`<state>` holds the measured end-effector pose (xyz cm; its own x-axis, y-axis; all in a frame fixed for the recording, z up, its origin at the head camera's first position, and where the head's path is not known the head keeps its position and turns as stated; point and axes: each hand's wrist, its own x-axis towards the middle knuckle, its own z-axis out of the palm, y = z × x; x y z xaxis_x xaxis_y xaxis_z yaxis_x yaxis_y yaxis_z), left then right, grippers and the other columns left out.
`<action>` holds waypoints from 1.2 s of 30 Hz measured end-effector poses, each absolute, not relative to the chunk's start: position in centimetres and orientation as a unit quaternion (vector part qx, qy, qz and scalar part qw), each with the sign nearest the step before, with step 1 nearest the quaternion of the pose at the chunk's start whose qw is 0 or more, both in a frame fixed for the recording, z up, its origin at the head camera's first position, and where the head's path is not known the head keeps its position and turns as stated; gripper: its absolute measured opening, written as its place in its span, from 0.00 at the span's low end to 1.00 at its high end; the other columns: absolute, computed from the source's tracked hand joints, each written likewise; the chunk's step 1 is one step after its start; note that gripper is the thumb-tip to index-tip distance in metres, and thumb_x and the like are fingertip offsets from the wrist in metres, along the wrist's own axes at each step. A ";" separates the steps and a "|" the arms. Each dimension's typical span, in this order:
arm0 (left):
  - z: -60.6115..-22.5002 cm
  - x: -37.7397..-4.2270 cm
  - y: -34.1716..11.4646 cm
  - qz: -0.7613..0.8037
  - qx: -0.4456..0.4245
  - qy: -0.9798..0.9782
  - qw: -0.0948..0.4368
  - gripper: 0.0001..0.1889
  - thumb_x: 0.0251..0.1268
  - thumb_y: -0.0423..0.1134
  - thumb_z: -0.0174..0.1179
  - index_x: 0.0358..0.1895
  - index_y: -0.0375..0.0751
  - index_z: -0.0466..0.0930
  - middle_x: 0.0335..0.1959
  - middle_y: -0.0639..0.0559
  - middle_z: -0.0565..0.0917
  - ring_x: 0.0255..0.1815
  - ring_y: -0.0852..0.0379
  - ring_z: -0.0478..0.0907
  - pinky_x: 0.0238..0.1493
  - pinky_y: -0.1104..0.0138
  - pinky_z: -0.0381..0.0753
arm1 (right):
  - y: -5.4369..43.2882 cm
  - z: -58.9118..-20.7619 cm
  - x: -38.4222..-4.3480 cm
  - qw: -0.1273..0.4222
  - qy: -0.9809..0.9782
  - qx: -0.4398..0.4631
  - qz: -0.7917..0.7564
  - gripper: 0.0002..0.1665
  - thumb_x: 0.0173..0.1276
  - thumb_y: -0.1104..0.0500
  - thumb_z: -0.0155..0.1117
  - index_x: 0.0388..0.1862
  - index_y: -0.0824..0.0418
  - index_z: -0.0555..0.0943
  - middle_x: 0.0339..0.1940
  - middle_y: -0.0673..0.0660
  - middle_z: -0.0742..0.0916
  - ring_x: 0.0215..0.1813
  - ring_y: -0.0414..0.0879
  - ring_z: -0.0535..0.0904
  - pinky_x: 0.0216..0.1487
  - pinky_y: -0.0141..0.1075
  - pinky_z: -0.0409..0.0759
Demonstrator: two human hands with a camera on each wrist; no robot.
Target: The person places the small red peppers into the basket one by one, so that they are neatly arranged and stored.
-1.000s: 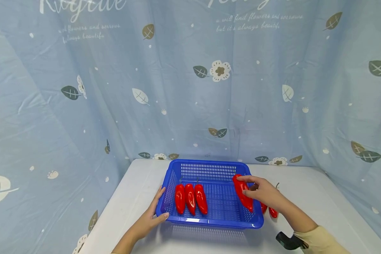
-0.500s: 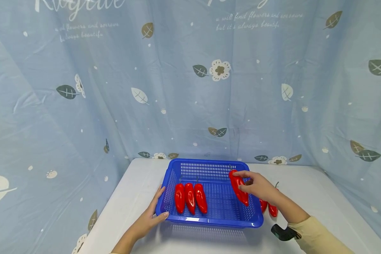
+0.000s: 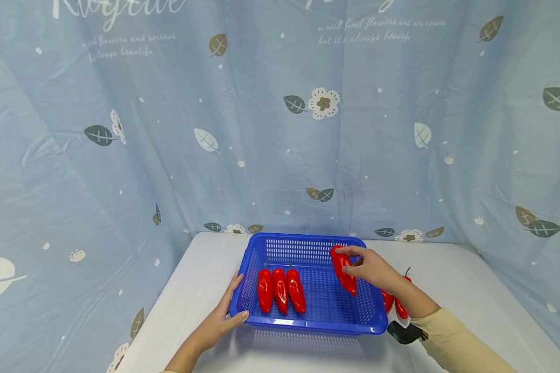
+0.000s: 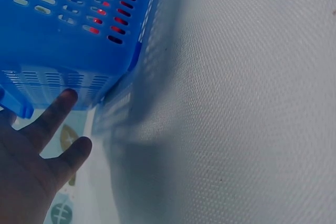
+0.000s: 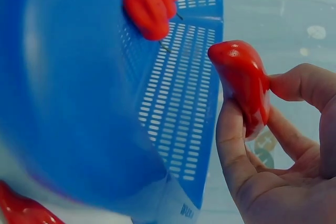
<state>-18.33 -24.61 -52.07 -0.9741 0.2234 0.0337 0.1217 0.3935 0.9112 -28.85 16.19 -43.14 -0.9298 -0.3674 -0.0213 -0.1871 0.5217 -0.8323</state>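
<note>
A blue plastic basket point(image 3: 308, 327) holds three glossy red peppers point(image 3: 280, 291) side by side in its left half. My left hand point(image 3: 219, 316) is at the basket's front left corner, thumb on the front rim and fingers along the left side. In the left wrist view, extended fingers of that hand point(image 4: 31, 156) reach along the outside of the basket wall point(image 4: 58, 45). Above the right part of the basket, my right hand point(image 3: 373, 267) pinches another red pepper point(image 3: 343, 270) between thumb and fingers. The right wrist view shows this pepper point(image 5: 244, 80) tilted, with the fingers curled at its sides.
Right of the basket, two more red peppers point(image 3: 401, 309) lie on the white table point(image 3: 429, 259), partly hidden by the basket and the right arm. A blue patterned curtain point(image 3: 261, 129) hangs behind and at both sides. A black device point(image 3: 403, 332) is at the right wrist.
My right hand has carried its pepper left and slightly away from me, from the basket's right rim further over the inside. The left hand and the peppers in the basket have stayed put.
</note>
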 end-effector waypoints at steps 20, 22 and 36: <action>-52.0 -18.3 -24.5 0.538 0.104 0.835 0.045 0.47 0.69 0.46 0.61 0.84 0.61 0.40 0.85 0.47 0.35 0.81 0.28 0.41 0.69 0.31 0.57 | 13.5 -42.6 -30.6 0.098 0.859 -0.188 -0.466 0.25 0.66 0.63 0.69 0.63 0.58 0.81 0.57 0.61 0.82 0.46 0.50 0.82 0.44 0.45 0.87; -52.0 -18.3 -24.5 0.538 0.103 0.836 0.046 0.47 0.69 0.47 0.61 0.84 0.61 0.40 0.85 0.47 0.35 0.81 0.28 0.41 0.69 0.30 0.57 | 13.4 -42.8 -30.9 0.103 0.858 -0.191 -0.465 0.24 0.67 0.63 0.69 0.62 0.58 0.81 0.55 0.60 0.82 0.45 0.50 0.81 0.43 0.43 0.86; -51.9 -18.3 -24.6 0.542 0.107 0.832 0.045 0.46 0.70 0.46 0.60 0.84 0.60 0.40 0.85 0.47 0.35 0.81 0.29 0.41 0.70 0.30 0.54 | 12.1 -44.5 -31.8 0.141 0.857 -0.189 -0.458 0.23 0.64 0.66 0.71 0.58 0.57 0.82 0.55 0.59 0.81 0.49 0.53 0.80 0.41 0.42 0.87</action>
<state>-18.30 -24.56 -51.88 -0.9728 0.2281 0.0410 0.1296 0.3885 0.9123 -31.75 12.07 -44.48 -0.8884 -0.4539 -0.0685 -0.1957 0.5095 -0.8379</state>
